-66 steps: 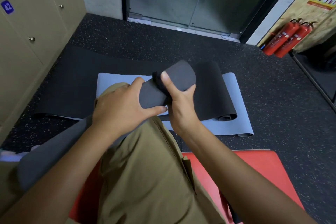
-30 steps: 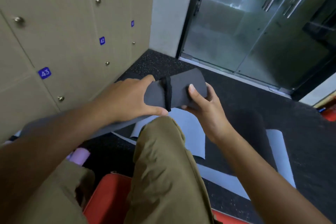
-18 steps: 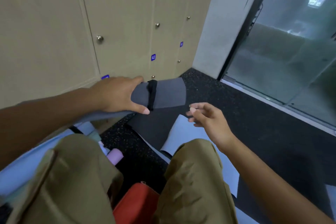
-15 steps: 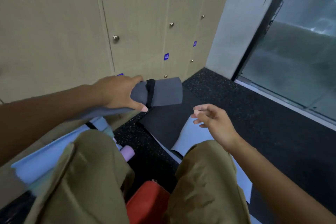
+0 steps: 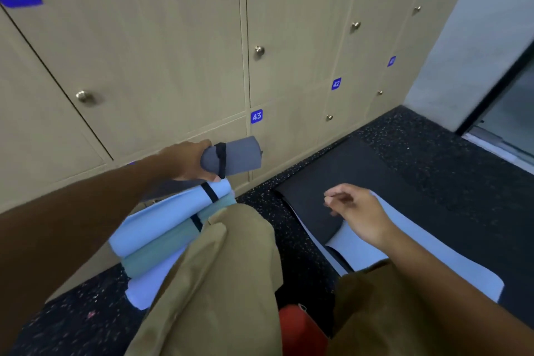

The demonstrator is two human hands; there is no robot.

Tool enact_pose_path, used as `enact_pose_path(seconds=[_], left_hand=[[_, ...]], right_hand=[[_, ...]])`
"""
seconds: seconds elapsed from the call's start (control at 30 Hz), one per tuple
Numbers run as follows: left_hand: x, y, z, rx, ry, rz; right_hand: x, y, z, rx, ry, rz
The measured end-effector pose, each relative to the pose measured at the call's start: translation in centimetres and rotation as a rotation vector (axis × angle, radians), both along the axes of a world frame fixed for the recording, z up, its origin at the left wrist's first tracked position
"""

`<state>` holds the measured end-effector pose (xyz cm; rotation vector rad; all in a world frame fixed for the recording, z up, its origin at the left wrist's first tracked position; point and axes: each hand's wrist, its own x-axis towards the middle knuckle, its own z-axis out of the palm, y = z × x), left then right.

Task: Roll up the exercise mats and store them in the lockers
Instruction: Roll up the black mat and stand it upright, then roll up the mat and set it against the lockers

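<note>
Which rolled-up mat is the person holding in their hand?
The dark grey rolled mat, gripped by the left hand near locker 43. The light blue roll and the teal roll lie stacked below it, and no hand touches them.

**Speckled floor and the mats on it**

The black rubber floor with pale speckles (image 5: 433, 136) runs along the foot of the beige lockers. On it, at the right, a flat black exercise mat (image 5: 361, 170) lies unrolled, overlapping a flat light blue mat (image 5: 410, 243) beneath it. At the left, just beside the lockers, rolled mats are stacked: a light blue roll with a black strap (image 5: 170, 217) on top, a teal roll (image 5: 164, 248) under it, and a pale lavender roll (image 5: 147, 289) lowest, touching the floor.
</note>
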<state>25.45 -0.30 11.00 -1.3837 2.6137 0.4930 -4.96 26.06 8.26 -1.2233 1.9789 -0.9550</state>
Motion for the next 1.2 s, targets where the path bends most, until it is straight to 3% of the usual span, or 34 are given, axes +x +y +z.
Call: enact_pose_path(seconds=[0.37, 0.5, 0.63, 0.9, 1.2], left_hand=[[4.6, -2.3, -13.7, 0.178, 0.052, 0.264], [6.6, -2.8, -19.3, 0.251, -0.058, 0.331], [7.4, -2.7, -23.0, 0.205, -0.108, 0.404], [6.0, -1.3, -22.9, 0.078, -0.191, 0.411], [3.1, -2.8, -18.0, 0.023, -0.042, 0.319]], right_hand=[[-1.2, -6.2, -6.2, 0.120, 0.045, 0.055], [-2.0, -7.8, -7.3, 0.153, 0.046, 0.073], [-2.4, -9.0, -8.4, 0.176, 0.060, 0.098], [-2.5, -10.4, -9.3, 0.195, 0.056, 0.114], [-2.6, -10.0, -8.7, 0.186, 0.039, 0.072]])
